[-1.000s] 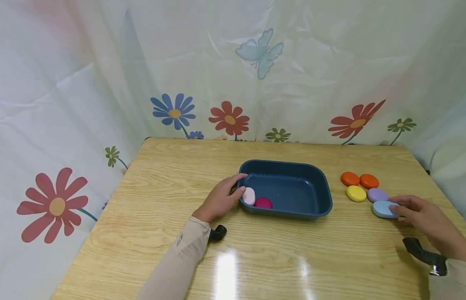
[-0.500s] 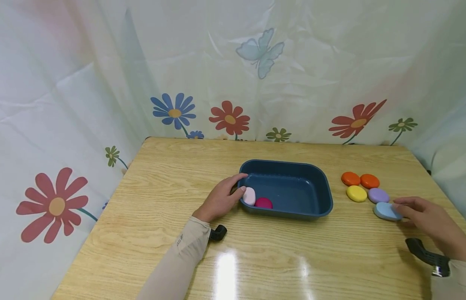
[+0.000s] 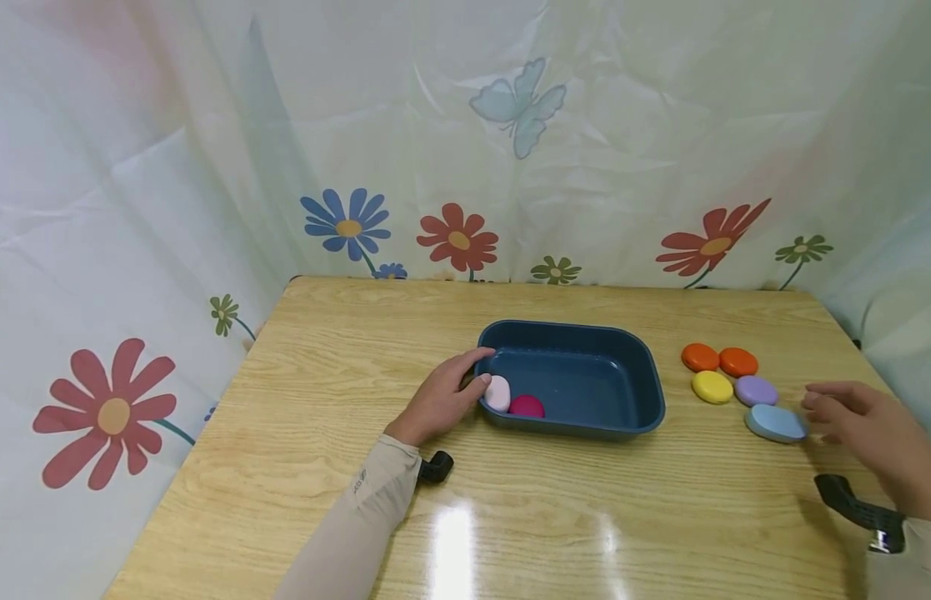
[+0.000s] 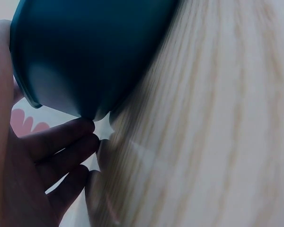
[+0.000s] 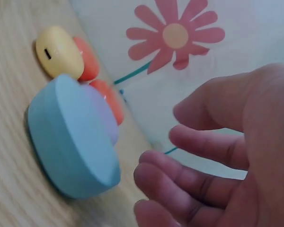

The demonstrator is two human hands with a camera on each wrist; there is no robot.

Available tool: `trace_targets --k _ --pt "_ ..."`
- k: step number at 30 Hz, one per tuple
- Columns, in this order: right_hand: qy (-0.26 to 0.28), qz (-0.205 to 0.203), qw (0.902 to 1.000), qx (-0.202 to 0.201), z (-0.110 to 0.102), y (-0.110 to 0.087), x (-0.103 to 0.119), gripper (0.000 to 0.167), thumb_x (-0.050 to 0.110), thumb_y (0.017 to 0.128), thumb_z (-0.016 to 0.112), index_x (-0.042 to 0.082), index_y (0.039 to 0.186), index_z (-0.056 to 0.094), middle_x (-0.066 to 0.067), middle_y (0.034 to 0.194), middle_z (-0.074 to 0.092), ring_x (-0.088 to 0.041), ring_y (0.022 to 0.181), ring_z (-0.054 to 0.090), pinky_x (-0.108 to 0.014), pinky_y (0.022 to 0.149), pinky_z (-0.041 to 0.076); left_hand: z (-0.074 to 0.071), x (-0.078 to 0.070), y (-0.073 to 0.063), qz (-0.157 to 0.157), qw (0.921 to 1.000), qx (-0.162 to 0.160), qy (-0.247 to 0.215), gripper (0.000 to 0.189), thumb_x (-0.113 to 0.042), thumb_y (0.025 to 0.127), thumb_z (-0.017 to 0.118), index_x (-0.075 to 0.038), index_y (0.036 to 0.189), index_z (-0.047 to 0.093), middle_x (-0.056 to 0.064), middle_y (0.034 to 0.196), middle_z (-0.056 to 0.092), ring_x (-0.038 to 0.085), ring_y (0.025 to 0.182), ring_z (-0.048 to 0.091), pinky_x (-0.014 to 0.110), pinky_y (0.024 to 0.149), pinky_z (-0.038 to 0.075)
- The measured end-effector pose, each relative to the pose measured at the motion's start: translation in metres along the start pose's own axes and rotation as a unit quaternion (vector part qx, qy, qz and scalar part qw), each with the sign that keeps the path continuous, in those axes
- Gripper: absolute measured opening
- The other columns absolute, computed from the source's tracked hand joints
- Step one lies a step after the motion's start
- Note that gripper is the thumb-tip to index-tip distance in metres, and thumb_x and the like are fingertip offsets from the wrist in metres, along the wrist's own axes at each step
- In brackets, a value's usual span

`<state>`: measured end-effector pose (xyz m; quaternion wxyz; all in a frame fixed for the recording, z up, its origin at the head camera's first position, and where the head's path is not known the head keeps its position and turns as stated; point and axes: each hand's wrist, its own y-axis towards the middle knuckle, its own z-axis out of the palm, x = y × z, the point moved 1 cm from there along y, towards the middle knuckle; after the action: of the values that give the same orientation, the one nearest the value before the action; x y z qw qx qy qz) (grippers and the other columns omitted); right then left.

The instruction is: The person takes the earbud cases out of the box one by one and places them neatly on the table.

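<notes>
A dark blue plastic tub (image 3: pixel 585 375) stands mid-table. My left hand (image 3: pixel 442 400) holds its left rim, thumb over the edge; in the left wrist view several fingers rest outside its wall (image 4: pixel 85 61). Inside lie a pale pink oval piece (image 3: pixel 498 393) and a magenta round piece (image 3: pixel 527 406). My right hand (image 3: pixel 863 425) is raised just right of a light blue oval block (image 3: pixel 775 423), fingers loosely bent and holding nothing. The right wrist view shows a gap between the fingertips (image 5: pixel 144 175) and this block (image 5: pixel 75 137).
Beyond the light blue block sit a purple piece (image 3: pixel 755 391), a yellow piece (image 3: pixel 712 387) and two orange-red pieces (image 3: pixel 700 357). The yellow one (image 5: pixel 61 52) has a small dark slot. A flowered curtain (image 3: pixel 585 167) hangs behind the wooden table (image 3: pixel 345 350).
My right hand has let go of the light blue block and drawn back to the right. The block settled slightly right of where it was. The left hand and tub have stayed put.
</notes>
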<state>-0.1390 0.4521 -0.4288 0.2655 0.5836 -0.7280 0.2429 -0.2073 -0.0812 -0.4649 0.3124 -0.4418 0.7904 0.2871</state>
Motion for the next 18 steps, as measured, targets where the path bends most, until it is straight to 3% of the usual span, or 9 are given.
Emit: trace_targets --k 4,7,9,12,18 --pt "0.024 -0.024 0.9992 -0.021 0.001 -0.004 0.013 0.056 0.035 0.107 0.046 -0.012 0.137 0.044 0.022 0.096 0.056 0.011 0.074 0.052 -0.026 0.055 0.052 -0.001 -0.001 -0.001 -0.002 1.0000 -0.003 0.003 0.049 -0.046 0.105 0.046 -0.028 0.151 0.046 -0.010 0.150 0.046 0.012 0.139 0.041 0.038 0.114 0.034" --pt "0.044 -0.047 0.9973 -0.035 0.004 -0.007 0.025 0.036 0.034 0.107 0.048 0.006 0.129 0.055 0.033 0.092 0.053 0.009 0.075 0.056 -0.024 0.057 0.052 -0.001 -0.002 0.000 0.002 1.0000 -0.003 0.003 0.049 -0.046 0.105 0.046 -0.027 0.151 0.046 -0.009 0.150 0.046 0.012 0.139 0.041 0.038 0.114 0.034" --pt "0.061 -0.061 0.9955 -0.038 0.007 -0.009 0.033 0.023 0.033 0.106 0.050 0.018 0.123 0.057 0.033 0.093 0.056 0.007 0.077 0.059 -0.023 0.058 0.052 -0.001 -0.002 0.000 0.003 1.0000 -0.003 0.003 0.050 -0.046 0.105 0.046 -0.027 0.151 0.046 -0.009 0.150 0.046 0.012 0.138 0.041 0.039 0.114 0.035" --pt "0.088 -0.068 0.9934 -0.025 0.014 -0.009 0.046 0.017 0.033 0.105 0.054 0.024 0.118 0.059 0.025 0.094 0.064 0.000 0.078 0.062 -0.023 0.059 0.053 -0.001 -0.001 -0.001 -0.001 1.0000 -0.004 0.005 0.049 -0.046 0.105 0.046 -0.028 0.151 0.046 -0.009 0.149 0.047 0.013 0.138 0.041 0.039 0.114 0.035" --pt "0.111 -0.113 0.9872 0.019 0.028 -0.005 0.073 0.029 0.030 0.104 0.057 0.008 0.122 0.061 0.002 0.092 0.071 -0.014 0.076 0.063 -0.024 0.060 0.053 0.001 -0.001 -0.001 -0.008 0.9999 -0.005 0.005 0.049 -0.048 0.105 0.046 -0.030 0.151 0.046 -0.009 0.150 0.046 0.013 0.139 0.041 0.040 0.114 0.034"
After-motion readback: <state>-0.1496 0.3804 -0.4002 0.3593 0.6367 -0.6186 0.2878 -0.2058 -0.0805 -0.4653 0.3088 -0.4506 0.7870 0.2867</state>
